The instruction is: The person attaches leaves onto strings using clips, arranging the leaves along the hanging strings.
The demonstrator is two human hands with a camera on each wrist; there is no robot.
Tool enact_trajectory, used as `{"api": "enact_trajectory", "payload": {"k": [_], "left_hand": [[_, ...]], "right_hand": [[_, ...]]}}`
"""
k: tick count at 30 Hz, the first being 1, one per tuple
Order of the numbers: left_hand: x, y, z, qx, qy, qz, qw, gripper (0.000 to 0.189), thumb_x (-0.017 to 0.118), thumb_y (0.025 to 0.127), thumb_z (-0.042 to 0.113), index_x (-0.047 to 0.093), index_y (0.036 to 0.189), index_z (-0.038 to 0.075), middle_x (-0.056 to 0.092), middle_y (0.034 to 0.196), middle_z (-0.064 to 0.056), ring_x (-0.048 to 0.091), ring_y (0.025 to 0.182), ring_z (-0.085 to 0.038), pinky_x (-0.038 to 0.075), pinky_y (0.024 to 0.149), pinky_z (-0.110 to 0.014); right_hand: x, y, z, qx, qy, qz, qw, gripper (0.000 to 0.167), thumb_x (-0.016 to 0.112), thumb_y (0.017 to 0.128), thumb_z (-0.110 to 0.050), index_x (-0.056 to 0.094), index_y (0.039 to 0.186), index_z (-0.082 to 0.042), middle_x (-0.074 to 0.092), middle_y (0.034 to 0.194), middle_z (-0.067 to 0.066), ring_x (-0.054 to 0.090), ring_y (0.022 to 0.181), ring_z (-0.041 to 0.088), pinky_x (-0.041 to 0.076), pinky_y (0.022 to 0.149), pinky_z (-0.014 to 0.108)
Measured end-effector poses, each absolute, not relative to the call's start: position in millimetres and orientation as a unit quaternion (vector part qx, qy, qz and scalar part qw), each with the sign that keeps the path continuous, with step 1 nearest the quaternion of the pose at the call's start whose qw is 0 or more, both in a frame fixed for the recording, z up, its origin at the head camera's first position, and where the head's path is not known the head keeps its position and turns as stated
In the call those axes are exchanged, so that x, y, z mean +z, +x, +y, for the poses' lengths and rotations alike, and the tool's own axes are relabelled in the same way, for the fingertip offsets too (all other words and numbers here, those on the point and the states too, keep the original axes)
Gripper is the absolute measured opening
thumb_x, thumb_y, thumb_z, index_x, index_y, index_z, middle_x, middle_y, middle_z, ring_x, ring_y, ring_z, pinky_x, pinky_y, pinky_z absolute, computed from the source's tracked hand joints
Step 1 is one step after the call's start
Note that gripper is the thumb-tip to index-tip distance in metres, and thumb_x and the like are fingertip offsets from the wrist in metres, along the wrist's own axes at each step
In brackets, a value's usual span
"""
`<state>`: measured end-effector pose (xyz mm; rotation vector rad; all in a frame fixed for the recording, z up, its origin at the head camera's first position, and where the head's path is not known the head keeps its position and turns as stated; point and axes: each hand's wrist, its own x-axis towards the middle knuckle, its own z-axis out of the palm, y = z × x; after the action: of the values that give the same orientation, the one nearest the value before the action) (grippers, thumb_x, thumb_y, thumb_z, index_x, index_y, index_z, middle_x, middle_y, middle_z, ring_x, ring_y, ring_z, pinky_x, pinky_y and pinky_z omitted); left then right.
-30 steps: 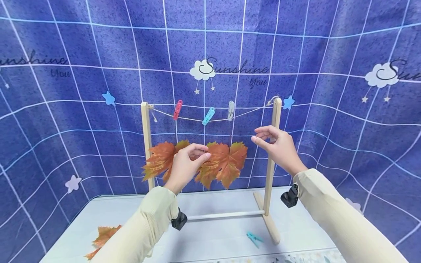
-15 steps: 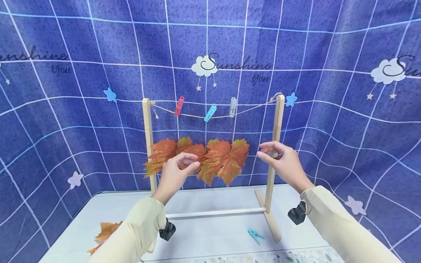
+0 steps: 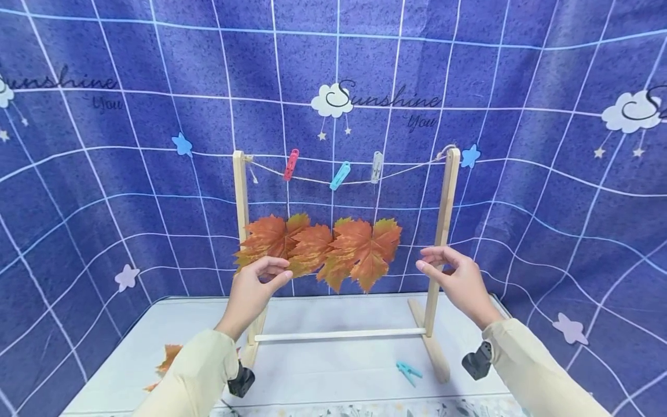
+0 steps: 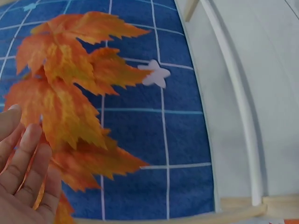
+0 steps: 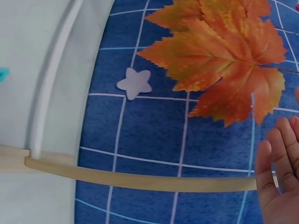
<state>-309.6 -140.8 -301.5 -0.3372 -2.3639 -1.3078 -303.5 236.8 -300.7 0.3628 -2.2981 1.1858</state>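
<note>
Orange-red artificial maple leaves (image 3: 365, 249) hang in a row below a string (image 3: 312, 180). On the string sit a red clothespin (image 3: 292, 164), a blue clothespin (image 3: 340, 175) and a grey clothespin (image 3: 377, 167). My left hand (image 3: 252, 292) overlaps the lower edge of the leftmost leaf (image 3: 271, 231) in the head view, fingers loosely bent and holding nothing. Over by the right post (image 3: 445, 214), my right hand (image 3: 461, 284) is likewise relaxed and holds nothing. In the right wrist view its fingers (image 5: 282, 144) appear just below a leaf (image 5: 224, 60).
The wooden stand has a left post (image 3: 241, 197) and a white crossbar (image 3: 339, 335) low over the white table (image 3: 323, 370). A teal clothespin (image 3: 409, 372) lies near the stand's right foot (image 3: 436, 359). Another leaf (image 3: 169, 357) lies at the left, partly behind my sleeve.
Both hands have moved down and apart, the left going leftward off the middle leaves and the right slightly rightward. The leaves and clothespins stay on the string.
</note>
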Motion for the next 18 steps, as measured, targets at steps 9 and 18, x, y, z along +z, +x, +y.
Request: {"api": "enact_trajectory", "payload": {"k": [9, 18], "left_hand": [[-325.9, -299.5, -166.1, -0.444, -0.103, -0.866, 0.204, 0.019, 0.074, 0.095, 0.017, 0.074, 0.111, 0.007, 0.075, 0.095, -0.003, 0.069, 0.093, -0.019, 0.051, 0.082, -0.031], [-354.4, -287.4, -192.5, -0.434, -0.062, -0.880, 0.183, 0.020, 0.075, 0.094, 0.020, 0.074, 0.111, 0.008, 0.073, 0.094, -0.001, 0.066, 0.094, -0.017, 0.049, 0.080, -0.030]], "right_hand": [[-322.3, -299.8, 237.3, 0.446, 0.110, -0.854, 0.245, 0.031, 0.073, 0.096, -0.030, 0.071, 0.118, -0.010, 0.073, 0.102, 0.003, 0.063, 0.096, 0.011, 0.048, 0.084, 0.024], [-349.2, -299.3, 237.2, 0.466, 0.100, -0.847, 0.236, 0.027, 0.075, 0.094, -0.024, 0.073, 0.115, -0.007, 0.073, 0.099, 0.004, 0.063, 0.091, 0.004, 0.051, 0.077, 0.023]]}}
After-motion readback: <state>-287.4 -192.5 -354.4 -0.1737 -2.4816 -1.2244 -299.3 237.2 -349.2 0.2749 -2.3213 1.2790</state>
